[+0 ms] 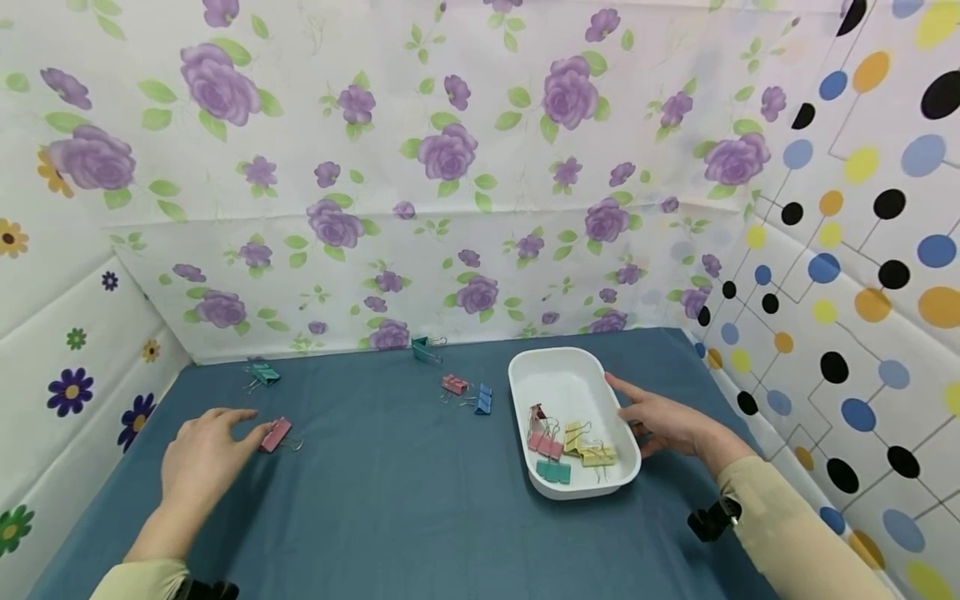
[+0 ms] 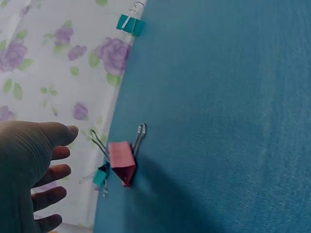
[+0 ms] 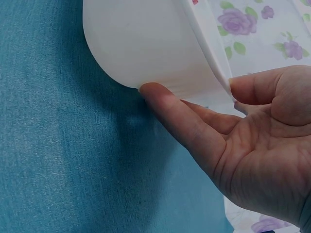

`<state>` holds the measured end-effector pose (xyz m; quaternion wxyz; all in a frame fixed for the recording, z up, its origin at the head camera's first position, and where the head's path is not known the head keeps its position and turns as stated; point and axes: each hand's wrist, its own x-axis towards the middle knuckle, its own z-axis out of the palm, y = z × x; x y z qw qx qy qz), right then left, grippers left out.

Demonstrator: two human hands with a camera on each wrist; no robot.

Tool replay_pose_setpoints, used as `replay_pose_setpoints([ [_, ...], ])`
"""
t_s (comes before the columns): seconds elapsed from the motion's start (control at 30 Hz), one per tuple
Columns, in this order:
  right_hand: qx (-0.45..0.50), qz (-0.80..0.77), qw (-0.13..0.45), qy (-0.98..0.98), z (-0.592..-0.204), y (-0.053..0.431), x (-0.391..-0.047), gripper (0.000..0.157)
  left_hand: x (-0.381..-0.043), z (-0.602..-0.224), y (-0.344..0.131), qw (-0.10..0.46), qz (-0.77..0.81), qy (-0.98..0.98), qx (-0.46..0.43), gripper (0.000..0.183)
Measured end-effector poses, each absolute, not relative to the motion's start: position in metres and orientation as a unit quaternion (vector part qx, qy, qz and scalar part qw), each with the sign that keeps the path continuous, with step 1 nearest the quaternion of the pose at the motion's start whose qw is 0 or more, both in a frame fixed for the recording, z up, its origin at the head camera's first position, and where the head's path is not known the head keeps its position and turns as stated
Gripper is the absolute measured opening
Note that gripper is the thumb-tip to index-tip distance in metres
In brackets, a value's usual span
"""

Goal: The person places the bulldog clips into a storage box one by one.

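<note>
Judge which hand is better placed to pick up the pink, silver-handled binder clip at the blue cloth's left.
Left, probably: the left hand is empty beside that pink binder clip; the right hand holds the white, rounded rectangular tray, farther away.

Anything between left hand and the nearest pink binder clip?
Nothing visible: the left hand has an open gap to the pink binder clip. The nearest teal binder clip lies farther back, toward the floral backdrop.

The rounded rectangular tray is plain white, the wire-handled binder clips pink, yellow, teal and blue, the fabric-topped table solid blue, the back cloth white with purple roses and green leaves.
</note>
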<state>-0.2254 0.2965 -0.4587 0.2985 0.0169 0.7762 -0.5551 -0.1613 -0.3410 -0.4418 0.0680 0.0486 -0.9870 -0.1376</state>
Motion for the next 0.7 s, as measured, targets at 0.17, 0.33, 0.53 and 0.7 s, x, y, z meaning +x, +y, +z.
replay_pose_setpoints([
  [0.17,0.020,-0.555,0.295,0.778,-0.460,0.295,-0.226,0.073,-0.162,-0.450,-0.341,0.082,-0.125,-0.988,0.045,0.045],
  [0.33,0.021,-0.554,0.299,0.776,-0.460,0.295,-0.225,0.074,-0.165,-0.453,-0.337,0.100,-0.116,-0.987,0.043,0.042],
  [0.53,0.023,-0.557,0.298,0.775,-0.460,0.295,-0.225,0.073,-0.167,-0.458,-0.333,0.130,-0.107,-0.985,0.033,0.034],
  [0.7,0.021,-0.556,0.295,0.777,-0.459,0.296,-0.225,0.073,-0.167,-0.459,-0.331,0.153,-0.106,-0.982,0.023,0.028],
])
